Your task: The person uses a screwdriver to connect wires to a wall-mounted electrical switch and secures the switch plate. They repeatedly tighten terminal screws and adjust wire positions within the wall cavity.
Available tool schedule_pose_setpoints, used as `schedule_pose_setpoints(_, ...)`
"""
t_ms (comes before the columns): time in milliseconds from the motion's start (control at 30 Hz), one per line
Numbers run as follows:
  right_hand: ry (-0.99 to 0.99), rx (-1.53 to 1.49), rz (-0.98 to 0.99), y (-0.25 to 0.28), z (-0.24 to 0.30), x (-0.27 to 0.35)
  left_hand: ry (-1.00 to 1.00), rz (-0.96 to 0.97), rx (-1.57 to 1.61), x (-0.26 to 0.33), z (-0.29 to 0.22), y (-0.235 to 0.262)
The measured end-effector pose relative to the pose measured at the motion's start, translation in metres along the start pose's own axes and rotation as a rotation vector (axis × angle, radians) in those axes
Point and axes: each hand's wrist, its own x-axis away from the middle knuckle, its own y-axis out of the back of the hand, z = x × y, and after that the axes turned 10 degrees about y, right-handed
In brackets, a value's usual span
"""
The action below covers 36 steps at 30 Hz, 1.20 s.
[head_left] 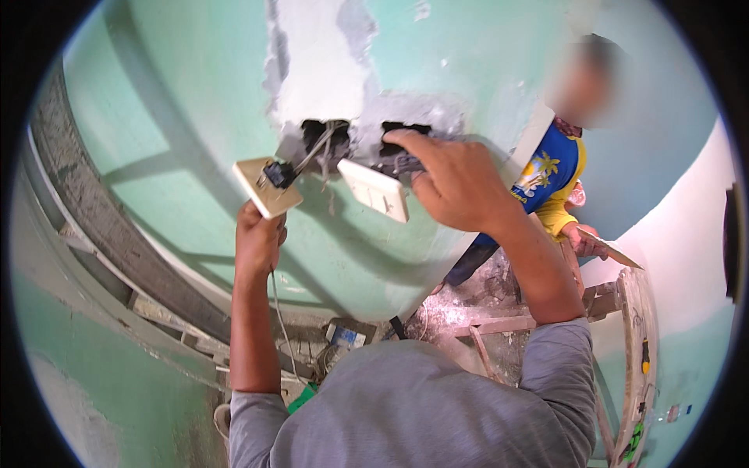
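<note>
My left hand [259, 246] is closed on the lower edge of a cream switch or socket plate [254, 184]. Its back shows, with a black module [278, 174] on it. Grey wires [315, 148] run from this module into the left wall opening [337, 139]. A second cream plate [373, 189] hangs tilted beneath the right wall opening [396, 127]. My right hand [468, 183] is at that opening, index finger stretched to its edge and thumb apart below, near the second plate. The other fingers are partly hidden.
A co-worker [550, 168] in a blue and yellow shirt stands at the right, a flat board [612, 248] in hand. Near them is a wooden frame [636, 320] bearing a screwdriver [645, 357]. A thin cable [279, 312] hangs below my left hand. A blue-and-white box [346, 337] lies below.
</note>
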Motion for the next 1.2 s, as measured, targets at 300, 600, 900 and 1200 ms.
schedule_pose_setpoints(300, 0.120, -0.043, -0.147, -0.008, -0.014, 0.006, -0.006, 0.069, -0.043, 0.002, -0.020, -0.004)
schedule_pose_setpoints(600, 0.045, -0.022, -0.060, -0.010, -0.015, 0.017, 0.037, 0.072, 0.027, 0.013, -0.014, -0.016)
schedule_pose_setpoints(900, 0.060, 0.019, -0.075, -0.014, -0.020, 0.022, 0.093, 0.092, 0.072, 0.032, 0.002, -0.042)
schedule_pose_setpoints(1200, -0.039, -0.182, -0.132, -0.008, -0.007, 0.016, 0.049, 0.037, 0.097, 0.023, 0.005, -0.046)
